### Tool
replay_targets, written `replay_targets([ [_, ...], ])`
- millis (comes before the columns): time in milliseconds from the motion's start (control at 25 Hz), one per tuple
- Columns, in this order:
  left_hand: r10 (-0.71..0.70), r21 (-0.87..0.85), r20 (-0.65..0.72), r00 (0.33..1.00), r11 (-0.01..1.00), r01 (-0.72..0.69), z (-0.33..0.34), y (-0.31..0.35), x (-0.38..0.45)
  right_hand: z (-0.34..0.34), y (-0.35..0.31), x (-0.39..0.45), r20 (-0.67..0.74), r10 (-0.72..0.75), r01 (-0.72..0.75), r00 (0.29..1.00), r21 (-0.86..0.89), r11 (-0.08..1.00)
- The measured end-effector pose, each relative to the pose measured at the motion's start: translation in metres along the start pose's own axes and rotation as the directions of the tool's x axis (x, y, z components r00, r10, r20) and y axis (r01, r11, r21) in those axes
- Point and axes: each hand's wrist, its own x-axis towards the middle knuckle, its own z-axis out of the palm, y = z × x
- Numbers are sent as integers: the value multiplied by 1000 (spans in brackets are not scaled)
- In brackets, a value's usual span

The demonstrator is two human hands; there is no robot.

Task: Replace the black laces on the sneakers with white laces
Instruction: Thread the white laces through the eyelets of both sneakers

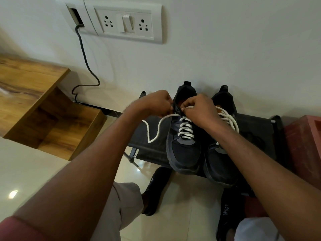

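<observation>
Left hand [156, 103]: fingers curled at the left edge of the near sneaker's collar, pinching the white lace where its free run begins.
Right hand [199, 110]: fingers curled over the top eyelets, pinching the same lace just across the tongue from the left hand's hold; the fingertips themselves are hidden under the knuckles.
White lace [185, 126]: crossed in rungs down the eyelets directly below both holds; its free end leaves the left hand's pinch, runs out to the left and loops down over the rack top.
Left sneaker [184, 153]: dark, between the two hands, toe pointing toward the person, heel toward the wall.
Right sneaker [219, 164]: dark, under the right wrist and forearm, touching the left sneaker's side; already carries a white lace, bunched [229, 117] just right of the right hand.
Rack [147, 145]: dark fabric top on metal legs, bearing both sneakers below the hands.
Socks [225, 216]: black, on the person's feet on the tiled floor, nearer the person than the rack.
Wall plate [128, 23]: white sockets and switch, well above the hands.
Cable [83, 54]: dark, hanging from the plate's left opening, well left of the left hand.
</observation>
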Motion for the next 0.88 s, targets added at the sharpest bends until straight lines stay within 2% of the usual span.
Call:
replay_targets([
  [160,-32,-31,-1,999,999,32,0,1,-2,5,1,2,-36,30,-33,999,-98,995],
  [320,-50,-38,6,999,998,50,0,-2,3,0,3,3,26,67,-66,997,-49,997],
  [400,-53,-32,8,999,998,53,0,-3,4,-1,1,1,-14,50,-51,999,-31,998],
  [520,-52,-23,0,999,998,52,0,-3,5,-3,0,0,-126,35,-24,991,95,995],
  [640,-26,-25,4,1000,999,26,0,-6,6,-11,1,0,-45,77,-64,996,239,969],
  [760,56,25,27,998,998,-56,-1,-11,8,-19,2,-1,12,17,-18,1000,101,995],
  [880,88,73,21,996,993,-89,-2,-10,7,-20,-1,-1,-10,-9,9,1000,-19,1000],
])
